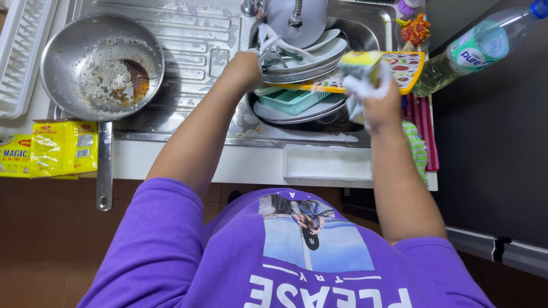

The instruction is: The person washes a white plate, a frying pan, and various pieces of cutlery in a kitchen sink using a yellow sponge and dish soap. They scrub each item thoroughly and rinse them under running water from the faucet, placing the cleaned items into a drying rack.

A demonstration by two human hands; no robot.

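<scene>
Purple short-sleeved T-shirt, white block lettering, printed photo panel on chest, bare forearms

A white surface [251, 162] runs across the upper part of the view, with a stainless steel sink [365, 25] and ribbed steel draining board [197, 34] set into it. At the far left edge sits a white slotted plastic rack [20, 51]. Below the surface, the floor [40, 245] is brown-red tile, in shade. To the right stands a large dark grey panel [491, 148], matte and flat, with a pale grey strip [491, 245] along its lower edge. Light is even and soft, brightest on the steel, which shows wet streaks and pale glints.
</scene>
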